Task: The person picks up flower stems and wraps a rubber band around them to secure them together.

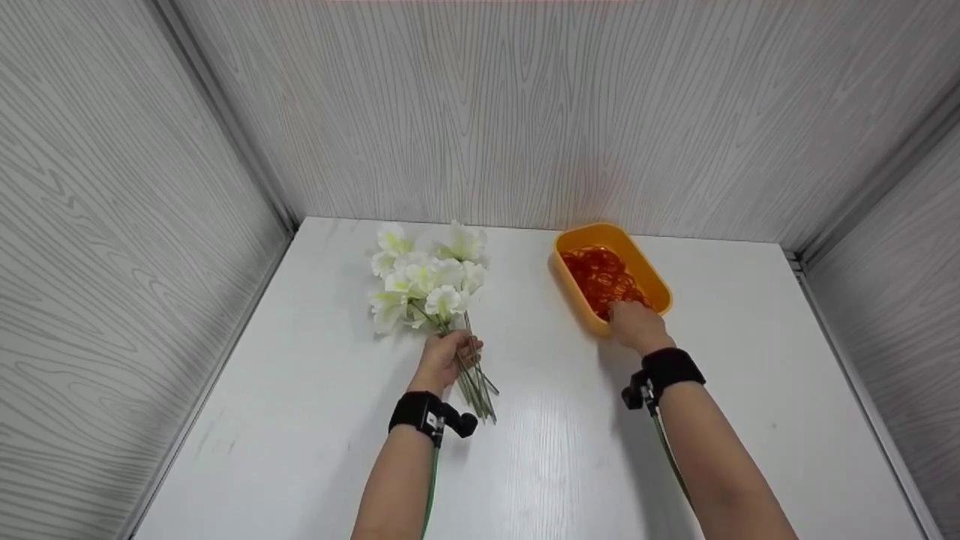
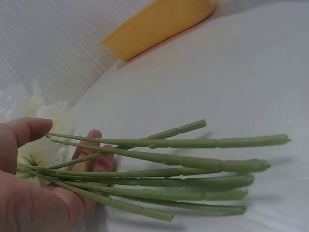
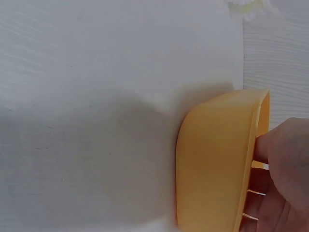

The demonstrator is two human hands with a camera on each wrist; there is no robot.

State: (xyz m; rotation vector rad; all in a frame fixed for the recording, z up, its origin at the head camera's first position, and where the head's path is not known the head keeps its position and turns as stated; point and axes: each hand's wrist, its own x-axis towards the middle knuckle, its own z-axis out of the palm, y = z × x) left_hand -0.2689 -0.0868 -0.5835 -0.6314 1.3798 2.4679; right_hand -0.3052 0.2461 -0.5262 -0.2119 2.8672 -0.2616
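White artificial flowers [image 1: 427, 281] with yellow-green centres lie bunched at the left of the table. Their green stems [image 2: 193, 162] pass through my left hand [image 1: 448, 356], which holds them loosely just below the blossoms. The stem ends fan out past the palm. Over at the right, my right hand [image 1: 637, 326] reaches over the near rim of a yellow plastic box [image 1: 645, 274]. Red rubber bands [image 1: 600, 274] lie in a tangled heap inside it. In the right wrist view, the fingers [image 3: 260, 181] dip behind the box wall, so their tips and anything between them are hidden.
The white table [image 1: 525, 465] is enclosed by wood-grain panels [image 1: 480, 112] at the back and both sides. The box stands close to the back panel. Black straps with small cameras sit on both wrists, and green cables [image 1: 431, 487] run back along the forearms.
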